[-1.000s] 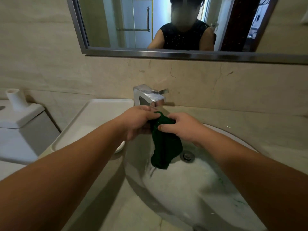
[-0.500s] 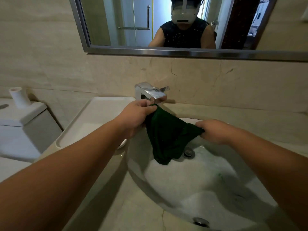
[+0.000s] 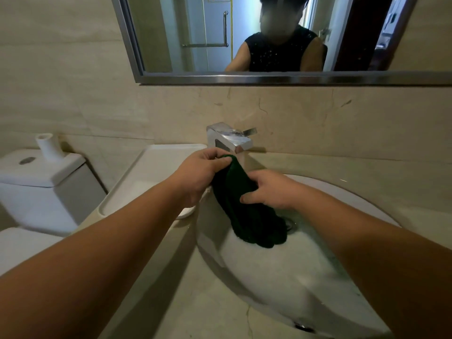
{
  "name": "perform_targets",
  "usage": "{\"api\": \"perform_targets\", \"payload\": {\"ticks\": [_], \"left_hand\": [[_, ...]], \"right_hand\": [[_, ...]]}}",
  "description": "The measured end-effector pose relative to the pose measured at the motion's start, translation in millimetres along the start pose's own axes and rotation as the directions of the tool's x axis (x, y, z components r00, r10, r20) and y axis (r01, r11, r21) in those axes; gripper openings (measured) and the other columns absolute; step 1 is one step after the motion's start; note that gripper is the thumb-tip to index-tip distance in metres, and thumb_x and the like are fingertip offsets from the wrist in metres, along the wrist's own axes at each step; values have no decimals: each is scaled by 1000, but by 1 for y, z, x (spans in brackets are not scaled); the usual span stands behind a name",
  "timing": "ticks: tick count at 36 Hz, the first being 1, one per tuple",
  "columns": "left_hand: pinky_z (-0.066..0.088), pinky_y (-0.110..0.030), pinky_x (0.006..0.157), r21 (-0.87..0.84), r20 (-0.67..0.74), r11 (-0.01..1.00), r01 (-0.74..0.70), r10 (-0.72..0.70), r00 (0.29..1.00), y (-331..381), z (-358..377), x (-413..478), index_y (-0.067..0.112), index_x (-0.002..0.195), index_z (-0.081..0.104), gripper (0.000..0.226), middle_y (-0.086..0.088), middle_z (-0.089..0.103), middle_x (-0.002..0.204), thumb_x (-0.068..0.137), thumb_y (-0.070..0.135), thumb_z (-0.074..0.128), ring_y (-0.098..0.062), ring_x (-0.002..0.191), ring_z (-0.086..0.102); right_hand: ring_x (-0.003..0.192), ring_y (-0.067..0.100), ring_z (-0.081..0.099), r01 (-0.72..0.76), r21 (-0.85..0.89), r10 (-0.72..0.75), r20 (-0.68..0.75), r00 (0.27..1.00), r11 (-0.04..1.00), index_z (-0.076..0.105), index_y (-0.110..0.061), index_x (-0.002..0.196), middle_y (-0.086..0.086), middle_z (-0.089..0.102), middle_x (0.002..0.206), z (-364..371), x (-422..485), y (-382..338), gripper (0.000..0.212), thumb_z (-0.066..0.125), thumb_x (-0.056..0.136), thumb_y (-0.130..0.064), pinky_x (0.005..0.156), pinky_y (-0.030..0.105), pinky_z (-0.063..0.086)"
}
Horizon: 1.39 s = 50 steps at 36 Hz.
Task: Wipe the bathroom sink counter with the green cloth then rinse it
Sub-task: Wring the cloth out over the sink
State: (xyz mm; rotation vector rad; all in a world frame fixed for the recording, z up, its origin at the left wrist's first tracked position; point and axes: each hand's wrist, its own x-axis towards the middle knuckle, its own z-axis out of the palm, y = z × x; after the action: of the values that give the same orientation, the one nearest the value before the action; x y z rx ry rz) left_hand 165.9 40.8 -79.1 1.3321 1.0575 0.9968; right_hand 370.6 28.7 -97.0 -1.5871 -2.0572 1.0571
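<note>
Over the sink (image 3: 281,277), below the faucet (image 3: 228,138), the left hand (image 3: 198,177) and right hand (image 3: 271,189) both grip the green cloth (image 3: 247,214).

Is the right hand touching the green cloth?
Touching. The head view shows the right hand with its fingers pressed on the green cloth over the sink.

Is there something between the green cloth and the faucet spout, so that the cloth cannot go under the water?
Nothing visible blocks it. The green cloth hangs in the sink basin just below the faucet, held by the left hand and right hand. No water stream is clearly visible.
</note>
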Motion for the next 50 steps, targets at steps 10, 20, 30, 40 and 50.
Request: {"api": "perform_targets", "payload": {"ticks": [10, 20, 30, 40, 50], "left_hand": [[58, -37, 79, -141, -222, 988, -65, 32, 974, -3, -16, 3, 15, 96, 78, 17, -11, 77, 93, 104, 16, 63, -24, 89, 73], [59, -37, 75, -192, -382, 979, -68, -10, 924, -2, -7, 6, 13, 104, 73, 14, -14, 75, 103, 105, 19, 61, -28, 96, 72], [60, -34, 64, -74, -335, 996, 49, -71, 939, -9, -2, 11, 9, 94, 76, 10, -20, 76, 96, 99, 13, 68, -33, 85, 75], [62, -37, 69, 36, -114, 993, 109, -104, 988, -16, 10, 13, 10, 97, 70, 7, -17, 75, 100, 102, 15, 68, -27, 88, 75], [62, -40, 83, 128, 106, 992, 24, -37, 994, -17, 14, 17, 10, 102, 74, 10, -14, 77, 95, 101, 5, 66, -25, 87, 75]], "right_hand": [[90, 17, 67, -188, -415, 207, 2, 978, 890, 68, -31, 101, -2, 71, 97, -16, -20, 76, 11, 71, 91, -31, 77, 35, 52], [69, 13, 66, -348, -484, 321, -141, 937, 803, 67, -21, 93, -1, 69, 79, -74, -58, 84, 13, 73, 92, -32, 58, 28, 46], [48, 23, 53, -397, 151, 424, -246, 872, 905, 72, -2, 94, 18, 64, 70, -71, -61, 59, 10, 78, 87, -7, 40, 22, 39], [70, 23, 67, -199, 661, 393, -157, 906, 723, 68, -4, 101, 20, 71, 97, -47, -25, 2, 6, 66, 95, -4, 50, 26, 55], [92, 26, 69, -110, 597, 256, -167, 952, 795, 72, 2, 113, 16, 71, 107, -35, -13, -17, 21, 65, 94, 3, 60, 28, 61]]}}
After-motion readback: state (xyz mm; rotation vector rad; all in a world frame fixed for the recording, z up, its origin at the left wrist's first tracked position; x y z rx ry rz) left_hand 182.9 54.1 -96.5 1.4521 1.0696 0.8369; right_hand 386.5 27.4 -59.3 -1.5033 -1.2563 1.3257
